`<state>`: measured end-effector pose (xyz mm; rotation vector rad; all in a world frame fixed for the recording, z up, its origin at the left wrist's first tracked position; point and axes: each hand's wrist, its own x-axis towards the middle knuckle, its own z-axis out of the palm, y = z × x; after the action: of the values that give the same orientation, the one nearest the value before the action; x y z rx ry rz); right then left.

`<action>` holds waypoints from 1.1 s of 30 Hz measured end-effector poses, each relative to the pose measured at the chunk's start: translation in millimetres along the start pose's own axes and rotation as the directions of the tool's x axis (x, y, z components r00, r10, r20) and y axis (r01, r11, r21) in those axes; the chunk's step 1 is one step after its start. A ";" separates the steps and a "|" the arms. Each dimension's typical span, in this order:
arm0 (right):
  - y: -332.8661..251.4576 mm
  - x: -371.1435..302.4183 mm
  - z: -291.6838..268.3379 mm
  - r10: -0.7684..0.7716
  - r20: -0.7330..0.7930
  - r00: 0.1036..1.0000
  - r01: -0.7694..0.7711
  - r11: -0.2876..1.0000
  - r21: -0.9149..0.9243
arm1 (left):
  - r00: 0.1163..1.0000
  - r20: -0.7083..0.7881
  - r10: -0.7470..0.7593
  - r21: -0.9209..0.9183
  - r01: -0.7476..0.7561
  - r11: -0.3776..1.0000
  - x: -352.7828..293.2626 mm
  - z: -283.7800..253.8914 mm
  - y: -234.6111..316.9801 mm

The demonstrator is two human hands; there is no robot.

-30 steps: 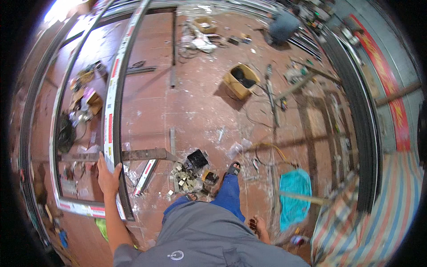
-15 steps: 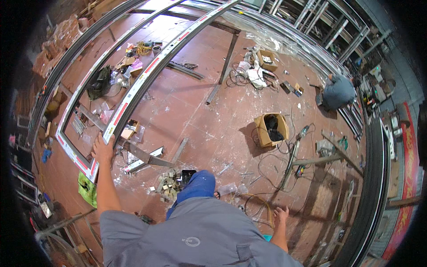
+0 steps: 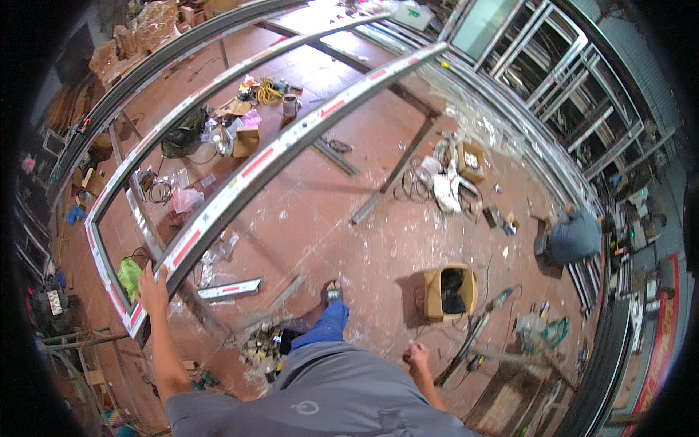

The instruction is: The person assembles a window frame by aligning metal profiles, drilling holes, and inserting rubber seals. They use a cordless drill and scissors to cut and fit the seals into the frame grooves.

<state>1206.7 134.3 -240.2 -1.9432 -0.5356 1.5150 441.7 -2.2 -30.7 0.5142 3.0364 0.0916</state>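
My left hand (image 3: 151, 293) is closed round the near edge of a long rectangular metal frame (image 3: 244, 169), close to its near left corner. White protective strips with red patches cover the frame's face, and its side is dark. The frame stretches from the lower left toward the far top, raised above the floor on metal supports. At my right side, over the floor, my right hand (image 3: 416, 354) hangs with its fingers curled in and nothing visible in them. Nearest to it is an open cardboard box (image 3: 435, 295) with black material inside.
On the red tiled floor lie cables, offcuts and a pile of small metal pieces (image 3: 262, 346) by my leg. A person in grey (image 3: 575, 237) crouches at the right. Long dark profiles (image 3: 608, 357) line the right side. A metal rack (image 3: 575, 80) stands far right.
The view has shifted, and the frame's near corner now sits lower. My left hand keeps its hold there. My right hand has come forward and inward, its fingers more curled. One foot now shows ahead.
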 end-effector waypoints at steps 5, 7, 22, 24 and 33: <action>-106.7 71.1 95.2 0.074 0.037 0.997 -0.069 0.990 -0.124 | 0.981 0.004 -0.194 0.054 0.194 0.980 10.6 -11.1 37.7; -151.3 117.2 133.9 -0.078 0.235 0.969 0.119 0.980 -0.162 | 0.981 -0.038 -0.188 0.047 0.190 0.981 18.8 -2.3 51.4; -513.5 193.5 573.3 -0.079 0.682 0.727 -0.129 0.960 0.249 | 0.950 -0.290 -0.119 -0.384 -0.002 0.923 168.9 -17.2 289.2; -532.5 189.9 605.1 -0.088 0.651 0.754 -0.129 0.952 0.278 | 0.954 -0.288 0.088 -0.393 -0.202 0.897 232.6 -23.6 384.5; -591.7 169.2 622.5 -0.090 0.617 0.782 -0.045 0.979 0.200 | 0.925 -0.023 0.379 0.019 -0.378 0.925 505.6 -17.1 697.4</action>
<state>682.6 811.4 -58.5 -1.2367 -0.6386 2.1119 191.9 821.4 9.1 1.1036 2.9182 0.0943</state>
